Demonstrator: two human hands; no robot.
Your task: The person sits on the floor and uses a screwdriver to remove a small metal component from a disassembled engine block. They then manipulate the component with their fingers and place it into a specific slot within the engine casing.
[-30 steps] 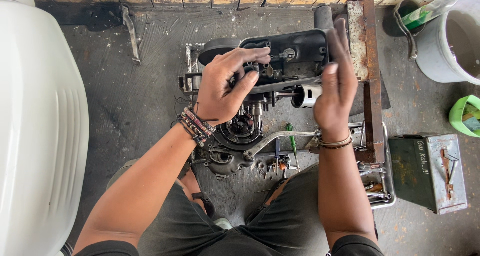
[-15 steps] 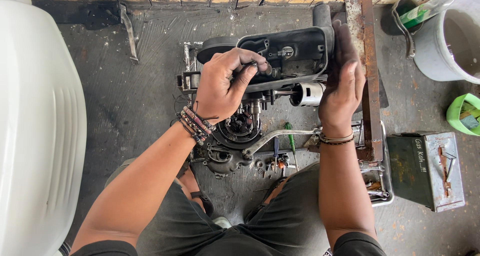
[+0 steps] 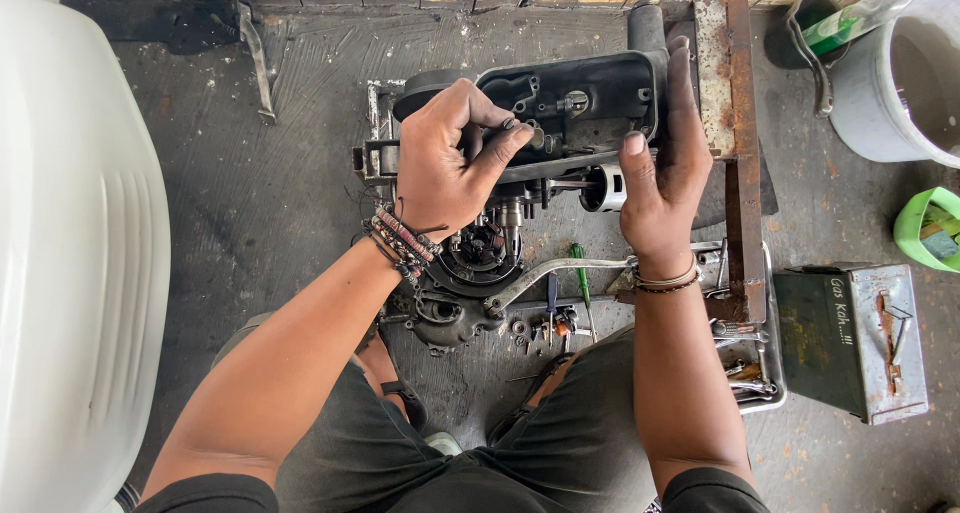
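- Engine casing (image 3: 580, 108), dark and greasy, open side up, sits on the concrete floor (image 3: 250, 193) against a rusty metal frame (image 3: 735, 123), straight ahead of the person's knees.
- White plastic panel (image 3: 70, 243) fills the left edge, well apart from the casing.
- Grey bucket (image 3: 890, 83) at top right, a green-capped bottle (image 3: 850, 18) leaning at its rim.
- Green metal box (image 3: 850, 338) at right, near the frame's lower end; a metal tray (image 3: 750, 373) of tools just beside it.
- Left hand (image 3: 445, 163) over the casing's near left rim, fingers curled in, thumb and forefinger pinched on a small dark part (image 3: 512, 125); can't tell what the part is. Beaded bracelets on the wrist.
- Right hand (image 3: 665, 168) flat against the casing's right end, fingers straight and together, thumb on the near edge; bracing it, not closed round anything.
- Round flywheel housing (image 3: 480, 253) below the casing, partly under the left wrist.
- Silver cylinder (image 3: 605, 188) sticks out just under the casing, beside the right thumb.
- Bent metal lever (image 3: 560, 273) lies between the forearms.
- Green-handled screwdriver (image 3: 580, 268) crosses it; loose small bits around.
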